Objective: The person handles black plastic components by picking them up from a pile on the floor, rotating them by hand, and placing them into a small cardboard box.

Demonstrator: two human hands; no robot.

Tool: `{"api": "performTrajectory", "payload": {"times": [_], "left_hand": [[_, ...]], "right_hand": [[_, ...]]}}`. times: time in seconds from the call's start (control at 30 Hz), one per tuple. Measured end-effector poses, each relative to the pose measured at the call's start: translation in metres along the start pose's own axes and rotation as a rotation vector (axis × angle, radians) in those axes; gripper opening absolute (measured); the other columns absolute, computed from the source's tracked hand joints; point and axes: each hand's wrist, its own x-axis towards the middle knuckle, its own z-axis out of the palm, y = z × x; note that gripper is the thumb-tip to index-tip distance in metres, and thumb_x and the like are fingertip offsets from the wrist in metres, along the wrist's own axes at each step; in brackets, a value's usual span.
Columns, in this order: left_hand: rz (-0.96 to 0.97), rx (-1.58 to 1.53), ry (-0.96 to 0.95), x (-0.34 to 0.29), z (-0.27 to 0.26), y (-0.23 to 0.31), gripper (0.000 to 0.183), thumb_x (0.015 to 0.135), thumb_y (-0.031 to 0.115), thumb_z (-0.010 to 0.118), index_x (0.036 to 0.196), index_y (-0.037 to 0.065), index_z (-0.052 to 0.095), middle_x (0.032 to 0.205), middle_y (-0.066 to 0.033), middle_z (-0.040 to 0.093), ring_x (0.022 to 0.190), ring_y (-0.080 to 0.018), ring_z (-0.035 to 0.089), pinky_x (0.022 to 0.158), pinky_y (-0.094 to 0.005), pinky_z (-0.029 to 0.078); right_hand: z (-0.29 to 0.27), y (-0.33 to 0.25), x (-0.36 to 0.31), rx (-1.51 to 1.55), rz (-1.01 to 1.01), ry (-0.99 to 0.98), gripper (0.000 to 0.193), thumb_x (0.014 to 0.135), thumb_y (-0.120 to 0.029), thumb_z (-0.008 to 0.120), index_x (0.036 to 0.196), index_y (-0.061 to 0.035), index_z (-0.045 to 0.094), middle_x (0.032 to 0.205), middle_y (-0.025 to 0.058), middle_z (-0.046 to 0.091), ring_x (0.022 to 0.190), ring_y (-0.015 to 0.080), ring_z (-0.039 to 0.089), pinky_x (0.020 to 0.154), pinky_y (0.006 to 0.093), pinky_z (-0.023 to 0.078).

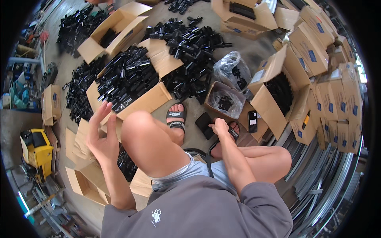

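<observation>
My left hand (101, 137) is raised beside my left knee, fingers apart and nothing in them. Beyond it stands an open cardboard box (145, 104) heaped with glossy black parts (129, 77). Low between my feet, my right hand (219, 127) has its fingers closed at the right edge of a flat, dark, squarish piece (204, 125). The fingers' far side is hidden, so the exact grip does not show. Near this hand are a small carton lined with clear plastic (225, 99), holding small black pieces, and a dark phone (253, 121) lying on cardboard.
Loose black parts (190, 51) cover the floor ahead. An open carton (266, 99) of black pieces stands to the right, before stacked cardboard boxes (329, 93). Metal profiles (317, 186) lie at lower right. A yellow machine (39, 152) stands at left. Part of another person (97, 2) shows at the top.
</observation>
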Motion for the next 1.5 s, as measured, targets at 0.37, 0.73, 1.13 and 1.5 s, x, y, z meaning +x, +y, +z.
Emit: {"api": "performTrajectory", "payload": {"times": [0.37, 0.73, 1.13, 1.5], "left_hand": [[0.206, -0.203, -0.213, -0.008, 0.038, 0.074, 0.03, 0.089, -0.006, 0.073, 0.119, -0.005, 0.07, 0.111, -0.0202, 0.078, 0.11, -0.0302, 0.075, 0.099, -0.0375, 0.055], [0.261, -0.174, -0.417, -0.018, 0.064, 0.103, 0.031, 0.084, -0.003, 0.078, 0.115, 0.0, 0.074, 0.111, -0.0156, 0.078, 0.103, -0.0288, 0.076, 0.093, -0.0357, 0.057], [0.762, 0.173, -0.748, 0.049, 0.112, 0.166, 0.055, 0.087, 0.028, 0.081, 0.135, 0.004, 0.066, 0.106, -0.0213, 0.075, 0.099, -0.0357, 0.073, 0.086, -0.0438, 0.058], [0.486, 0.257, -0.996, 0.033, 0.222, 0.122, 0.056, 0.079, 0.037, 0.084, 0.113, -0.001, 0.06, 0.096, -0.0228, 0.073, 0.095, -0.0408, 0.072, 0.081, -0.0505, 0.057]], "right_hand": [[-0.001, 0.016, 0.017, 0.047, -0.049, -0.065, 0.035, 0.084, -0.035, 0.084, 0.108, -0.0109, 0.076, 0.112, 0.0206, 0.075, 0.112, 0.0399, 0.07, 0.094, 0.0487, 0.056], [0.026, 0.017, 0.014, -0.125, -0.153, 0.186, 0.025, 0.081, -0.017, 0.073, 0.103, -0.0062, 0.078, 0.102, 0.0187, 0.078, 0.1, 0.037, 0.076, 0.091, 0.0511, 0.056], [-0.131, -0.125, -0.084, 0.159, -0.302, 0.115, 0.036, 0.085, -0.034, 0.075, 0.104, -0.0032, 0.077, 0.097, 0.0202, 0.077, 0.095, 0.0346, 0.076, 0.082, 0.0456, 0.059], [-0.217, -0.147, -0.091, 1.671, -0.208, 0.58, 0.028, 0.094, -0.018, 0.082, 0.082, -0.0074, 0.059, 0.072, -0.0042, 0.058, 0.063, 0.0041, 0.049, 0.055, 0.0251, 0.037]]}}
